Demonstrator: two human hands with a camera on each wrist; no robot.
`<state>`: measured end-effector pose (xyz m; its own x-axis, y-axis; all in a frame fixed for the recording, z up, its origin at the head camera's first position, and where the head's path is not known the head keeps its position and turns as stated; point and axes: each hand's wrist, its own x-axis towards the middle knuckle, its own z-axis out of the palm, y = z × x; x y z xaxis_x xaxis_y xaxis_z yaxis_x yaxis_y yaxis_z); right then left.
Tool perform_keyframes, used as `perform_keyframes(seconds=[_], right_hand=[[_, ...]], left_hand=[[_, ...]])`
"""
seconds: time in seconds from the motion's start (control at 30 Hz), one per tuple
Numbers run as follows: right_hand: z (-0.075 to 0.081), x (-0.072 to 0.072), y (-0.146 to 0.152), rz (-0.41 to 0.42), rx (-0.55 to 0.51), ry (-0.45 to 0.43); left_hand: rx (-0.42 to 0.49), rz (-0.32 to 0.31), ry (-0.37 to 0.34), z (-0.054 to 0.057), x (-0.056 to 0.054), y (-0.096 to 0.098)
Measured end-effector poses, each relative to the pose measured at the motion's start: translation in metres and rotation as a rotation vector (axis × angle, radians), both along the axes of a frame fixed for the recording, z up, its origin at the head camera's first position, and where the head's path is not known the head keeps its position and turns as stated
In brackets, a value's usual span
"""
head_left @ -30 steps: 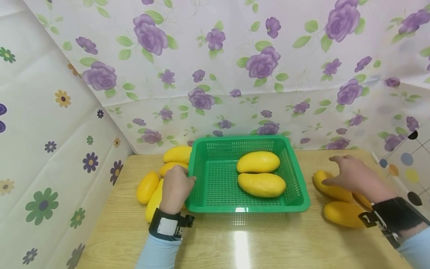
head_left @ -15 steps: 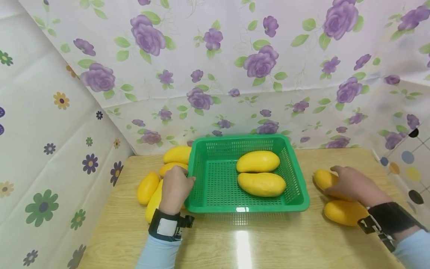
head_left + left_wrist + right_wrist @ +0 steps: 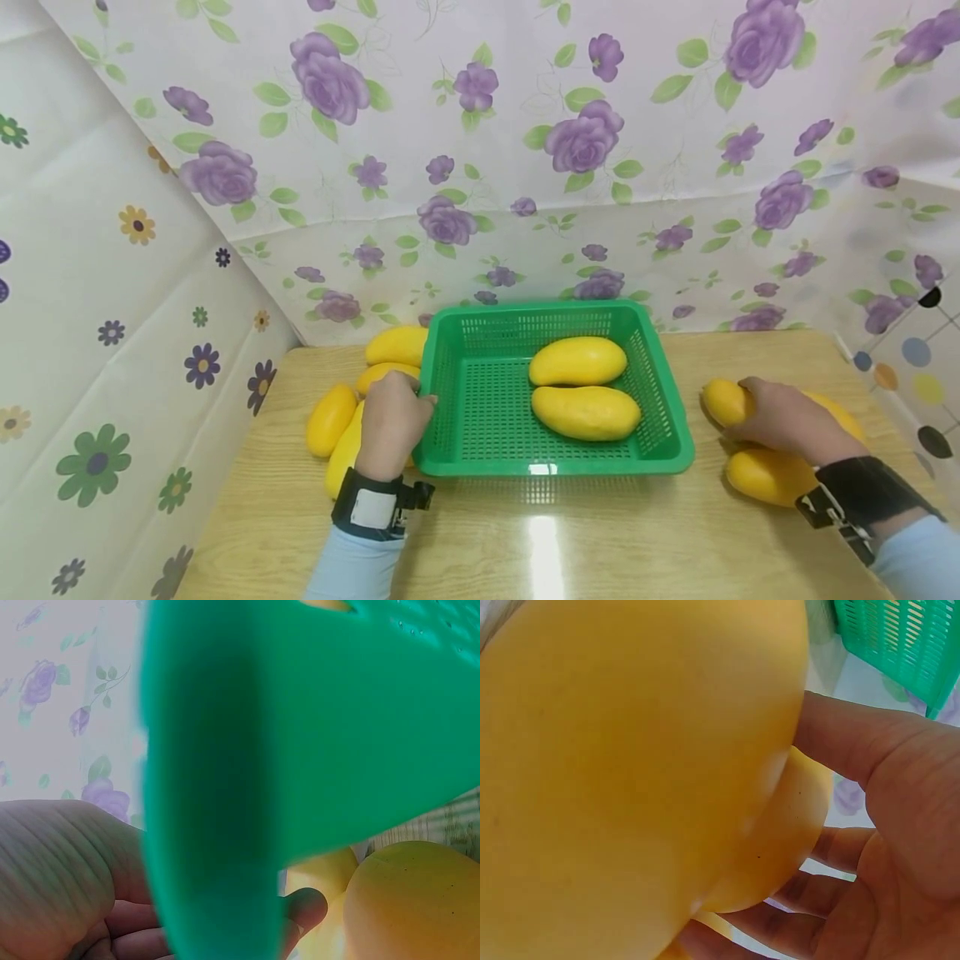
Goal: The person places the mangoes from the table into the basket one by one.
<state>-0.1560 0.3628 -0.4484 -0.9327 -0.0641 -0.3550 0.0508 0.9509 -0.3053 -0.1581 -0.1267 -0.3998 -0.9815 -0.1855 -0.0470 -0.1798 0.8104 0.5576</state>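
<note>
A green plastic basket (image 3: 555, 468) stands mid-table with two yellow mangoes, one (image 3: 577, 361) behind the other (image 3: 587, 413), in its right half. My left hand (image 3: 392, 425) grips the basket's left rim, its fingers curled around the edge in the left wrist view (image 3: 210, 787). On the right, my right hand (image 3: 783, 423) holds a mango (image 3: 726, 402) from above. The right wrist view shows its fingers curled around that mango (image 3: 799, 817), behind a larger-looking one (image 3: 630, 765). Another mango (image 3: 768, 477) lies just in front of this hand, and one (image 3: 840, 414) shows behind it.
Left of the basket lie several more mangoes (image 3: 331, 419), some partly hidden by the left hand and the basket. Flower-printed sheets (image 3: 450, 167) hang behind and at the left of the wooden table (image 3: 480, 550). Dotted tile-patterned covering (image 3: 926, 387) borders the right side.
My right hand has come down from above the right-hand mangoes and closed around one of them. My left hand and the basket have stayed in place.
</note>
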Motion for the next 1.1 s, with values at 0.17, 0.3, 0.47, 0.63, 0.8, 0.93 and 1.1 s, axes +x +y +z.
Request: perform_keyframes(seconds=[0.17, 0.3, 0.47, 0.63, 0.8, 0.93, 1.1], right_hand=[[0.000, -0.001, -0.002, -0.003, -0.009, 0.005], [-0.001, -0.002, -0.003, 0.005, -0.009, 0.017], [-0.002, -0.003, -0.005, 0.008, -0.014, 0.023], [-0.002, -0.002, -0.006, 0.017, -0.003, 0.035], [-0.003, -0.002, -0.009, 0.020, 0.006, 0.052], [-0.003, -0.004, -0.010, 0.020, 0.011, 0.057], [-0.003, -0.005, -0.012, 0.017, 0.006, 0.053]], left_hand=[[0.005, 0.000, 0.000, 0.000, 0.000, 0.000], [0.004, 0.001, 0.002, 0.000, 0.000, 0.000], [0.010, 0.006, -0.004, -0.001, 0.000, 0.000], [0.001, 0.004, 0.008, -0.002, 0.000, 0.000], [-0.009, 0.002, 0.016, -0.003, 0.000, 0.000], [0.000, 0.005, 0.007, -0.002, 0.000, 0.000], [0.005, 0.007, 0.005, -0.002, -0.001, -0.001]])
